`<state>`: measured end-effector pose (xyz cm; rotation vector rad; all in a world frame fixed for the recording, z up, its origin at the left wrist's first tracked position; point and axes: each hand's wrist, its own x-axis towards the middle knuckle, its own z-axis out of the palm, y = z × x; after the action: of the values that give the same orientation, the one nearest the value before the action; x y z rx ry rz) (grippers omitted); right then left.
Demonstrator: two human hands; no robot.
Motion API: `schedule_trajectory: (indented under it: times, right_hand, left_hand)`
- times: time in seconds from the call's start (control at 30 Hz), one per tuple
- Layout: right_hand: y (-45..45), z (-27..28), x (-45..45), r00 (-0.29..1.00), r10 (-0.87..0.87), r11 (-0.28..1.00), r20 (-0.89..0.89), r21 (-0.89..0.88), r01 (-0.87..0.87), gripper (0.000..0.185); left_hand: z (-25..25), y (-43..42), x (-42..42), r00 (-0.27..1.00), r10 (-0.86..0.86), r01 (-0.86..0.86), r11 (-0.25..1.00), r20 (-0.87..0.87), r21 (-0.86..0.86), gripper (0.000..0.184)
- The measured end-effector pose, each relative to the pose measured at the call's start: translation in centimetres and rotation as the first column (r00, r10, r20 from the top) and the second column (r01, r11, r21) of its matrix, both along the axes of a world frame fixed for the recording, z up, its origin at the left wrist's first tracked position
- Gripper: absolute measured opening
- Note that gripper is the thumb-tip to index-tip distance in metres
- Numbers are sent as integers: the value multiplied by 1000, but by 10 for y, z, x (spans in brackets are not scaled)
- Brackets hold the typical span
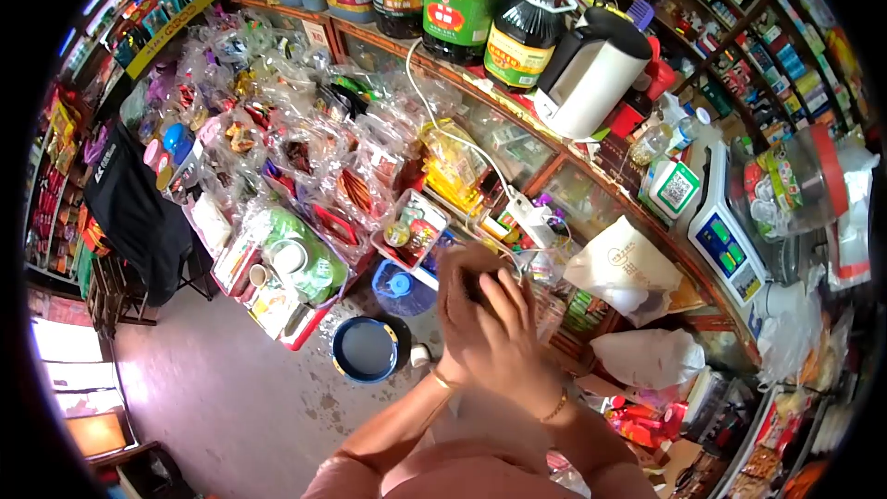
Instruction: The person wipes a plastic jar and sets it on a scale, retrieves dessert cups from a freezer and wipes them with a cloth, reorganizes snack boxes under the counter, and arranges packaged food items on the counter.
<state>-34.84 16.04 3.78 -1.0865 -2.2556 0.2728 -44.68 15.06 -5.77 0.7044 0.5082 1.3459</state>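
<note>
A brown cloth is bunched up between my two hands, in front of my body. My right hand presses over it with its fingers curled onto the fabric, slightly blurred. My left hand is behind the cloth and my right hand; its fingers are mostly covered, with the cloth lying over them. Below and left of the hands, a dark blue basin with greyish water stands on the floor. A blue-capped clear plastic jug is close to it, and a small white cup sits beside the basin.
A glass-fronted counter carries large bottles, a kettle and a digital scale. Bagged goods are piled at the left. A black-draped stand is farther left. Wet marks show on the floor.
</note>
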Motion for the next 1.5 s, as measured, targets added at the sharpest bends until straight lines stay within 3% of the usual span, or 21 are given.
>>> schedule_trajectory:
  times: [0.13, 0.17, 0.2, 0.23, 0.27, 0.33, 0.4, 0.47, 0.53, 0.6, 0.67, 0.7, 0.73, 0.9, 0.93, 1.0, 1.07, 1.1, 1.13, 1.33, 1.5]
  right_hand:
    - [6, -6, -37, 913, -43, 950, -406, -299, -88, 42]
    - [9, -14, -42, 668, -395, 742, -630, -648, -172, 42]
    - [5, -20, -43, 730, -425, 712, -535, -696, -95, 41]
    - [1, -23, -45, 783, -447, 678, -431, -735, -18, 40]
    - [-13, -23, -49, 909, -271, 829, -317, -556, 53, 39]
    - [-46, -12, -62, 942, -133, 965, -307, -256, 52, 38]
    - [-53, -24, -61, 885, -265, 873, -383, -484, 51, 37]
    - [-43, -41, -59, 818, -338, 866, -465, -495, 76, 30]
    - [-14, -39, -41, 919, -389, 809, -65, -501, 307, 28]
    - [2, -51, -20, 911, -399, 871, -104, -353, 341, 26]
    - [3, -41, -10, 801, -431, 845, -415, -496, 198, 26]
    - [-1, -33, -17, 613, -496, 819, -615, -567, 94, 24]
    - [-9, -14, -22, 479, -527, 789, -702, -614, -32, 24]
    - [-50, 45, -60, 979, 89, 989, -185, -101, -109, 28]
    - [-52, 53, -75, 978, 192, 978, 84, 62, -197, 29]
    - [-53, 33, -80, 967, 230, 972, 108, 32, -234, 29]
    - [-43, 24, -78, 976, 157, 986, -147, -36, -164, 29]
    - [-40, 19, -71, 980, 117, 989, -159, -69, -129, 29]
    - [-38, 17, -66, 983, 80, 990, -168, -99, -97, 30]
    - [-44, 6, -70, 940, 27, 982, -340, -166, -88, 31]
    - [-69, -35, -96, 605, -495, 804, -624, -593, 46, 26]
  left_hand:
    - [57, -20, -30, 757, 318, -167, 939, -571, 302, 37]
    - [65, -23, -38, 609, 389, -148, 912, -691, 382, 36]
    - [69, -25, -46, 437, 455, -113, 884, -776, 454, 35]
    - [68, -41, -52, 710, 99, -138, 990, -697, 0, 40]
    - [66, -43, -55, 801, 134, -156, 988, -583, 12, 40]
    - [55, -59, -58, 530, 254, -204, 964, -809, 169, 44]
    - [63, -65, -58, 587, 144, -197, 980, -796, 32, 44]
    - [40, -67, -51, 528, 480, -394, 869, -701, 299, 24]
    - [8, -80, -57, 832, 177, -240, 970, -526, -52, 23]
    - [18, -87, -63, 988, -5, -44, 952, -156, -304, 34]
    - [45, -83, -87, 821, -128, 332, 900, 557, -282, 55]
    - [60, -78, -89, 956, 18, 166, 791, 293, -589, 66]
    - [44, -73, -101, 847, -87, 318, 872, 524, -371, 64]
    - [58, -62, -92, 974, 40, 89, 834, 221, -544, 53]
    - [45, -68, -88, 957, 70, -108, 986, -281, -124, 44]
    - [39, -78, -84, 428, 501, -203, 864, -752, 461, 36]
    - [18, -67, -84, 86, 331, 25, 942, -940, 335, 25]
    - [49, -71, -90, 753, 96, -157, 987, -651, -37, 31]
    - [79, -74, -95, 996, 54, -19, 909, 74, -417, 39]
    - [79, -74, -90, 978, 47, -116, 932, -201, -343, 53]
    - [78, -78, -86, 626, 479, -411, 873, -616, 263, 37]
